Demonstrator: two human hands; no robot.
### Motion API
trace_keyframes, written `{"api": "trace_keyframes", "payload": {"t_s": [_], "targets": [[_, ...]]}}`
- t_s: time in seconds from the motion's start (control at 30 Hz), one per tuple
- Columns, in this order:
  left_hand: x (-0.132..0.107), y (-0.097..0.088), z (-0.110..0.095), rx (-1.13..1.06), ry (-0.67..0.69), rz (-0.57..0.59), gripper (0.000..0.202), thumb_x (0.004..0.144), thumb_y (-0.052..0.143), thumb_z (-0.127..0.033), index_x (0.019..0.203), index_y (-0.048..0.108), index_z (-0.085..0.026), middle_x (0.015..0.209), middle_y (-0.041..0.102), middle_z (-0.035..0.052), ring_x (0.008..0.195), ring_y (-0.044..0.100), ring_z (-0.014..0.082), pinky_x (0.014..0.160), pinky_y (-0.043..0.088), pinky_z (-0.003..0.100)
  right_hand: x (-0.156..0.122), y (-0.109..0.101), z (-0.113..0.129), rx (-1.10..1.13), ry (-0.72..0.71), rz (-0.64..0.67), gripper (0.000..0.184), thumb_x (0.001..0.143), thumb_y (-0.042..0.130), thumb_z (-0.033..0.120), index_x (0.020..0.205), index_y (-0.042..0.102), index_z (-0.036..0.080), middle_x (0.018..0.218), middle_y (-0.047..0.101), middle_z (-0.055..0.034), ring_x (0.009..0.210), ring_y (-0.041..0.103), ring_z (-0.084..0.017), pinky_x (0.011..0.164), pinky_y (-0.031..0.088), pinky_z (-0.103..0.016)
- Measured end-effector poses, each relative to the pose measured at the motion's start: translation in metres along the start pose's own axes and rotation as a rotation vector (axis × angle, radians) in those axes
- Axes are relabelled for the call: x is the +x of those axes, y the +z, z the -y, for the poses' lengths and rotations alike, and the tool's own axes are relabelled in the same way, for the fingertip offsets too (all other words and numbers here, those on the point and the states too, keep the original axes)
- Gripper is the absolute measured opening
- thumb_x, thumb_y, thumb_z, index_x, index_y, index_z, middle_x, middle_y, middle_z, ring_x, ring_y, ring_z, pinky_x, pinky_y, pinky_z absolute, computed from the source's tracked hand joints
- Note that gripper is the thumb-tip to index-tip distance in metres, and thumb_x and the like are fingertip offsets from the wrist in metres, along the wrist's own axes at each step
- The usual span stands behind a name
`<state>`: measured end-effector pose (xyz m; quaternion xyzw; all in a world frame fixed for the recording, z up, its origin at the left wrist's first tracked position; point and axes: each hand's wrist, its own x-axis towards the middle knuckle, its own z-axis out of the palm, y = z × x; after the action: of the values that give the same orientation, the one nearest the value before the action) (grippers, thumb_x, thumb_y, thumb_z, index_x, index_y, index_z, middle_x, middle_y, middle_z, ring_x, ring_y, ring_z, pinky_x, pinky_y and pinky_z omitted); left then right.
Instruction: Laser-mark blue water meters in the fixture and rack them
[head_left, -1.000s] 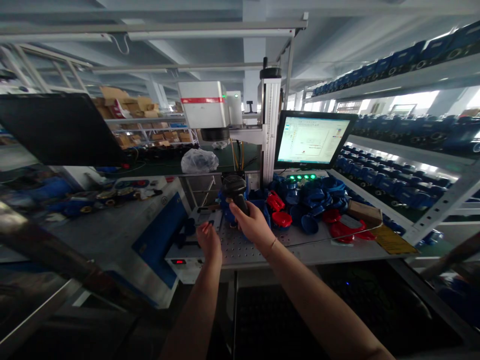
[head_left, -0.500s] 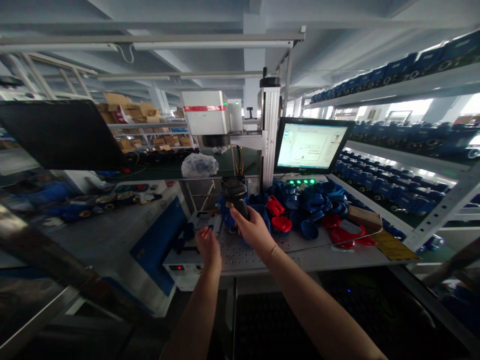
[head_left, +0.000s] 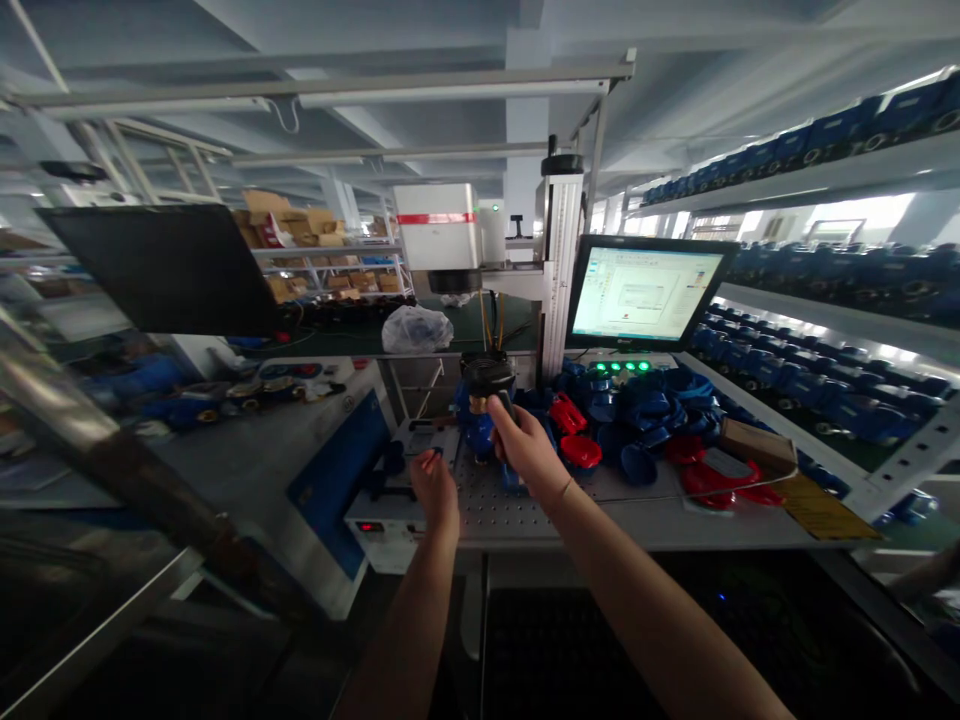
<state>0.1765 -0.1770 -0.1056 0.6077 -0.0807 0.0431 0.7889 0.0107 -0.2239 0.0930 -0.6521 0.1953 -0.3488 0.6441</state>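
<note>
My right hand (head_left: 531, 450) is wrapped around the handle of a black handheld barcode scanner (head_left: 489, 376), thumb along its near side. The scanner's head sits above a blue part with a brass-coloured fitting (head_left: 480, 436) on the perforated plate (head_left: 491, 512). The hand and scanner partly cover this part. Left of it, my left hand (head_left: 435, 492) is closed in a pinch near the plate's left end. What its fingertips hold, if anything, is too small to make out. Above both hands hangs a white machine head with a red stripe (head_left: 436, 220).
Blue caps and covers (head_left: 652, 405) and red covers (head_left: 724, 475) are piled to the right. A lit monitor (head_left: 649, 292) stands behind them, a dark monitor (head_left: 161, 268) at left. Shelving with blue housings (head_left: 832, 385) lines the right. A keyboard (head_left: 555, 640) lies below my arms.
The view has turned slightly left, so the scene sits farther right. The scanner's handle has tilted and shows less. A small window has appeared on the lit monitor.
</note>
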Motion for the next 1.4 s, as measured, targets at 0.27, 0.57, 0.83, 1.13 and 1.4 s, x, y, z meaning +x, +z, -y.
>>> {"api": "trace_keyframes", "payload": {"t_s": [0.27, 0.57, 0.83, 1.13, 1.4], "targets": [[0.002, 0.000, 0.008, 0.016, -0.002, -0.015, 0.023, 0.093, 0.064, -0.019, 0.116, 0.063, -0.021, 0.122, 0.068, 0.0116, 0.114, 0.069, 0.0234, 0.107, 0.054, 0.043, 0.047, -0.005, 0.023, 0.049, 0.156, -0.100, 0.064, 0.092, 0.071, 0.078, 0.095, 0.074, 0.015, 0.067, 0.059, 0.0009, 0.051, 0.048, -0.012, 0.047, 0.036, -0.027], [0.003, 0.000, 0.011, 0.017, 0.014, 0.006, 0.025, 0.093, 0.063, -0.017, 0.117, 0.062, -0.021, 0.124, 0.067, 0.0128, 0.116, 0.068, 0.0247, 0.108, 0.053, 0.045, 0.051, -0.005, 0.008, 0.067, 0.189, -0.135, 0.058, 0.094, 0.072, 0.074, 0.087, 0.071, 0.016, 0.066, 0.058, 0.0000, 0.050, 0.047, -0.012, 0.045, 0.036, -0.027], [0.004, 0.000, 0.012, 0.013, 0.009, 0.007, 0.024, 0.093, 0.063, -0.020, 0.117, 0.062, -0.021, 0.123, 0.067, 0.0118, 0.116, 0.068, 0.0244, 0.109, 0.052, 0.046, 0.029, 0.001, 0.005, 0.017, 0.064, -0.129, 0.068, 0.081, 0.075, 0.086, 0.087, 0.065, 0.019, 0.067, 0.058, 0.0019, 0.052, 0.048, -0.012, 0.047, 0.034, -0.027], [0.003, 0.000, 0.007, 0.022, -0.010, 0.001, 0.025, 0.092, 0.064, -0.018, 0.117, 0.063, -0.020, 0.119, 0.070, 0.0094, 0.115, 0.070, 0.0234, 0.107, 0.054, 0.044, -0.011, 0.006, -0.017, -0.039, -0.017, -0.073, 0.071, 0.081, 0.066, 0.094, 0.082, 0.059, 0.023, 0.064, 0.057, 0.0024, 0.050, 0.048, -0.012, 0.046, 0.032, -0.027], [0.002, 0.001, 0.004, 0.029, -0.026, -0.005, 0.025, 0.093, 0.064, -0.020, 0.118, 0.063, -0.018, 0.119, 0.070, 0.0101, 0.114, 0.071, 0.0232, 0.107, 0.053, 0.043, -0.012, 0.004, -0.017, -0.033, -0.039, -0.060, 0.072, 0.084, 0.064, 0.093, 0.085, 0.060, 0.021, 0.066, 0.058, 0.0024, 0.052, 0.050, -0.012, 0.047, 0.035, -0.026]]}}
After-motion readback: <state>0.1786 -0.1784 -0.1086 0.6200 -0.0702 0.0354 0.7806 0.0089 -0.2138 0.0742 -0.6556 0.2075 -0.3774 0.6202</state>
